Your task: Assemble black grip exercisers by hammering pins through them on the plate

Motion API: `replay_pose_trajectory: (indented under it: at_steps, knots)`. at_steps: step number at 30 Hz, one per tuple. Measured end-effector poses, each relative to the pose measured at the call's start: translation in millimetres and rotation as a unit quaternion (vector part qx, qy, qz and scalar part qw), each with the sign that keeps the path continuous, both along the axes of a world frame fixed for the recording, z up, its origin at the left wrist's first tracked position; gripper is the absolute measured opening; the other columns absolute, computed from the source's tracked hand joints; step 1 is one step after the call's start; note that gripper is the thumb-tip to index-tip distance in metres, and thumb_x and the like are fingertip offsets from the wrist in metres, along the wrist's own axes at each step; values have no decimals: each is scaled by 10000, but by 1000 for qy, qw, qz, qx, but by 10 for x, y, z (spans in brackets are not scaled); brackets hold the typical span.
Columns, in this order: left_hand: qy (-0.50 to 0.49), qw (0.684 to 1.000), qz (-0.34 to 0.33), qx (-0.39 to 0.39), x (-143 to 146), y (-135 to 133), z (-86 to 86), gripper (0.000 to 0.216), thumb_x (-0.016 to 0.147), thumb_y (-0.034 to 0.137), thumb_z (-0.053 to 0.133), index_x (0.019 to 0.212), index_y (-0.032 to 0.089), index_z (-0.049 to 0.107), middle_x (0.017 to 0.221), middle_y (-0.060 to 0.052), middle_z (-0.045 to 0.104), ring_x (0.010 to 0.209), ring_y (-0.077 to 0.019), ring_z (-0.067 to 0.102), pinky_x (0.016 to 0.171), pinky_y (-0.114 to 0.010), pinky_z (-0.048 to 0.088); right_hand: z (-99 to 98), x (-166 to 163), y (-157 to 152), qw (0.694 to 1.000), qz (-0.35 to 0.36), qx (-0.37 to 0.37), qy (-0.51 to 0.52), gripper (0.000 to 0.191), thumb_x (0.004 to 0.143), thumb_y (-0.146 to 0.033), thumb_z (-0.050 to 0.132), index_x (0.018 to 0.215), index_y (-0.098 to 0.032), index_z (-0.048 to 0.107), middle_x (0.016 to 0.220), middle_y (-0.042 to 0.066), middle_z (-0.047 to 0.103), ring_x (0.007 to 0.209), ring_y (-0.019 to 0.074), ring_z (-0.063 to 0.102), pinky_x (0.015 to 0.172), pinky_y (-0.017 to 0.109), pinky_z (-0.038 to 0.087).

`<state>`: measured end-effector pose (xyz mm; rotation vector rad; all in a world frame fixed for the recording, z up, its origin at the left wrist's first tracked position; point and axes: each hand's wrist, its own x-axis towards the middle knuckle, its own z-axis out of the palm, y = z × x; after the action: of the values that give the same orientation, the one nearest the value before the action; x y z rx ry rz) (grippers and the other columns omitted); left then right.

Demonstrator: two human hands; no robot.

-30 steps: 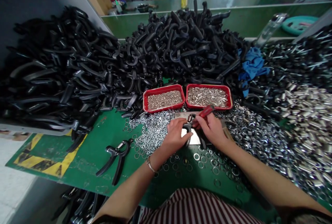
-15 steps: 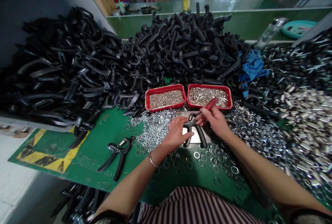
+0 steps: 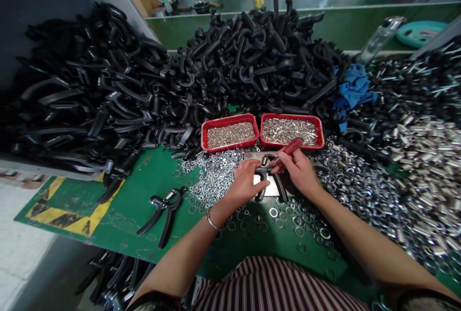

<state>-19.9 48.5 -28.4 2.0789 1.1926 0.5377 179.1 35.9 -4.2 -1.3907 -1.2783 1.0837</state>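
My left hand (image 3: 247, 181) grips a black hand grip strengthener (image 3: 279, 186) by its left side, over a pale metal plate (image 3: 271, 189). The strengthener has two curved handles pointing toward me and a small spring at the top. My right hand (image 3: 300, 172) is closed around a red-handled screwdriver (image 3: 292, 146), its shaft slanting down to the strengthener's upper part. The fingers hide where the tip meets it. Another hand grip strengthener (image 3: 163, 212) with a spring lies to the left on the green table.
Two red trays hold small metal parts: the left tray (image 3: 230, 149) and the right tray (image 3: 321, 133). Loose washers (image 3: 212, 176) lie around the plate. Black handles (image 3: 237, 61) are heaped behind. Metal sleeves (image 3: 428, 167) and a blue cloth (image 3: 355, 88) are on the right.
The view has shifted slightly. My right hand and the screwdriver have tilted a little, with the shaft lower over the strengthener. My left hand keeps its hold.
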Motion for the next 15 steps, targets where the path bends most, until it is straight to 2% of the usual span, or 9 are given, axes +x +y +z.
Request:
replay_pose_trajectory:
  at_steps: [15]
  knots:
    - [-15, 1000, -6, 17, -19, 6, -34, 529, 821, 407, 746, 1268, 222, 532, 1337, -91, 564, 1286, -299, 469, 1101, -486, 341, -120, -20, 42, 999, -18, -1, 28, 331, 947, -574, 540, 982, -248, 496, 852, 29, 761, 591, 183, 707, 549, 292, 528]
